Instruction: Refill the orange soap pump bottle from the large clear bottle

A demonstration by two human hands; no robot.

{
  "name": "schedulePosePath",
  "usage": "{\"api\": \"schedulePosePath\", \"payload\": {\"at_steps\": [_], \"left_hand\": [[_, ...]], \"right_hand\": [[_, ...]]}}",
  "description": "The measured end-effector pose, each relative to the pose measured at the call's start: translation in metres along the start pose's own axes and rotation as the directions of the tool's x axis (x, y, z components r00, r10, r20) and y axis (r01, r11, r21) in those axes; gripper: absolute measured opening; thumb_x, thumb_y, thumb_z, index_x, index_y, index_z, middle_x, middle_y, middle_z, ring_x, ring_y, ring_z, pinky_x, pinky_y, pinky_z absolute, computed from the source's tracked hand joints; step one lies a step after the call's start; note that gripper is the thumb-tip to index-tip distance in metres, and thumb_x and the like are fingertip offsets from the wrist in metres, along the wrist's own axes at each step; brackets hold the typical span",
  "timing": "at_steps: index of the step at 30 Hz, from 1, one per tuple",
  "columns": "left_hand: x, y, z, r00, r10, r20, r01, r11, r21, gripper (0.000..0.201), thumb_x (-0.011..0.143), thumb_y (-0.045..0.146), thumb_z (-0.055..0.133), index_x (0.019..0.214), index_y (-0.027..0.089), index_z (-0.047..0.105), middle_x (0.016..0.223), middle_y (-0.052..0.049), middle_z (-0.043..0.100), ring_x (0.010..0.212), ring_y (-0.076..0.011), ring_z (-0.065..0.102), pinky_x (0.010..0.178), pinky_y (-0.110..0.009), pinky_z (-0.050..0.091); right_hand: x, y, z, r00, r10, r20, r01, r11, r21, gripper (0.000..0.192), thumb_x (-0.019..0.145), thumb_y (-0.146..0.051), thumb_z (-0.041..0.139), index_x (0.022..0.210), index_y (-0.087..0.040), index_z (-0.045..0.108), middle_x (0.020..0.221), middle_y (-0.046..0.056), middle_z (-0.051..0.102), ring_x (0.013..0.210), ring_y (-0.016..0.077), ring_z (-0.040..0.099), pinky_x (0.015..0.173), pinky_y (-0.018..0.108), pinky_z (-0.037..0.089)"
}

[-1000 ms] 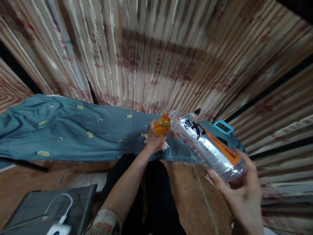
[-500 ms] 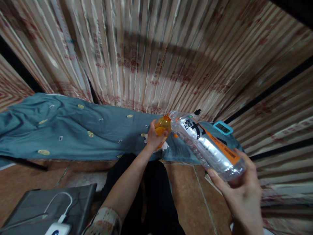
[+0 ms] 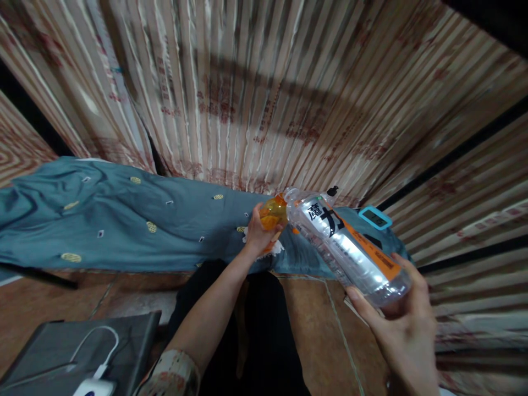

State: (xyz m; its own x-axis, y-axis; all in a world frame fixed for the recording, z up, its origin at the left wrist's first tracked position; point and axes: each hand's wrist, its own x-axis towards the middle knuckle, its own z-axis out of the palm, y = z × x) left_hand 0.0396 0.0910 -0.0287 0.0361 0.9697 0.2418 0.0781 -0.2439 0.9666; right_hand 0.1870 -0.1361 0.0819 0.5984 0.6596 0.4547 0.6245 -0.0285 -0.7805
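In my right hand (image 3: 406,324) is a clear plastic bottle (image 3: 350,247) with a silver and orange label, gripped near its base and tilted so its neck points up and left. The fingers of my left hand (image 3: 262,231) wrap round an orange-tinted bottle (image 3: 273,213). The necks of the two bottles meet, or nearly meet; I cannot tell whether they touch. Beneath my left hand lies something white with a ragged edge (image 3: 277,248), partly hidden. How much liquid the clear bottle contains is hard to make out.
A blue-green patterned cloth (image 3: 124,220) covers the long surface before me. On its right are a blue-framed digital display (image 3: 375,218) and a small black cap-like piece (image 3: 333,191). Pleated curtains (image 3: 247,110) hang behind. A grey stool (image 3: 136,335) holds a white device (image 3: 97,386) with a cable.
The clear bottle and my right hand have shifted very slightly left in view. Both hands keep their hold, and the bottle necks stay together.
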Motion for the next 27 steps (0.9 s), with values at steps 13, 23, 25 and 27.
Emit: {"api": "schedulePosePath", "payload": {"at_steps": [13,23,25,27], "left_hand": [[-0.0018,0.0032,-0.0064,1.0,0.01,0.025,-0.01,1.0,0.008,0.082,0.066,0.038,0.087,0.134,0.022,0.047,0.133,-0.014,0.065,0.123,-0.0327,0.065,0.108,-0.051,0.05],[-0.0028,0.0009,-0.0074,0.999,-0.006,0.036,0.007,1.0,-0.023,0.085,0.063,0.036,0.088,0.136,0.024,0.046,0.131,-0.013,0.067,0.122,-0.0322,0.065,0.107,-0.052,0.049],[-0.0031,0.0024,-0.0073,0.999,-0.007,0.038,0.008,0.999,-0.033,0.084,0.063,0.035,0.088,0.136,0.025,0.047,0.13,-0.012,0.067,0.122,-0.0317,0.065,0.107,-0.052,0.049],[-0.0034,0.0045,-0.0073,0.999,-0.008,0.039,0.009,0.999,-0.038,0.082,0.064,0.033,0.087,0.135,0.026,0.048,0.13,-0.011,0.068,0.121,-0.0314,0.065,0.107,-0.053,0.049]], "right_hand": [[-0.0058,-0.0088,0.001,0.999,-0.037,-0.039,0.035,0.998,-0.061,0.093,0.061,-0.058,0.085,0.14,-0.019,0.054,0.126,0.013,0.064,0.106,0.0286,0.066,0.091,0.043,0.058],[-0.0093,-0.005,-0.0004,0.999,-0.003,-0.036,0.001,0.999,-0.043,0.101,0.065,-0.059,0.083,0.149,-0.019,0.046,0.143,0.015,0.054,0.129,0.0358,0.055,0.117,0.059,0.035],[-0.009,-0.0046,-0.0004,0.999,0.009,-0.033,-0.01,0.999,-0.046,0.104,0.064,-0.06,0.083,0.152,-0.02,0.043,0.144,0.015,0.054,0.128,0.0365,0.055,0.116,0.061,0.035],[-0.0089,-0.0048,-0.0004,0.999,0.006,-0.042,-0.008,0.998,-0.063,0.104,0.065,-0.06,0.083,0.153,-0.02,0.043,0.144,0.015,0.054,0.126,0.0362,0.057,0.114,0.06,0.039]]}}
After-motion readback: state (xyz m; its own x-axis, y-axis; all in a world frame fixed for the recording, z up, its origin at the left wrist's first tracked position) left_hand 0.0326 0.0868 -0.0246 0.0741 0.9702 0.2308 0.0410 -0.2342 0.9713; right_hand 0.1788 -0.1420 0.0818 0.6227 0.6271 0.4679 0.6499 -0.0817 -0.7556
